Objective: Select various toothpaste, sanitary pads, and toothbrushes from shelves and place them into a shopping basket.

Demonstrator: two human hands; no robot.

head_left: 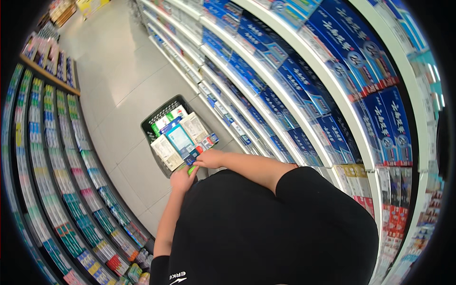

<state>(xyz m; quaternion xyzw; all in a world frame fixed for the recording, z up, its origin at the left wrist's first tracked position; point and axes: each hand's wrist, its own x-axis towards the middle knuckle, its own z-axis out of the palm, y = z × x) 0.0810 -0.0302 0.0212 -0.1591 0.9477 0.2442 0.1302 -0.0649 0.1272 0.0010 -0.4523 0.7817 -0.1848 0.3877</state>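
A dark shopping basket [148, 124] filled with boxes is in front of me. My left hand [182, 179] is closed at its near end, by a bright green piece [191, 170] whose kind I cannot make out. Just to the right, my right hand [210, 158] has its fingers bent against a small dark blue and red package [192, 156]. Around it lie a light blue box [179, 137], a cream box [166, 150] on the left and another cream box [194, 126] on the right. A small blue and red box [209, 141] sits at the right rim.
Tall white shelves [266, 71] packed with blue toothpaste boxes [380, 121] curve along my right. On the left, a rack [57, 156] holds rows of slim colourful packs. A grey tiled floor [114, 71] runs between them, and a yellow box [90, 7] is at the far end.
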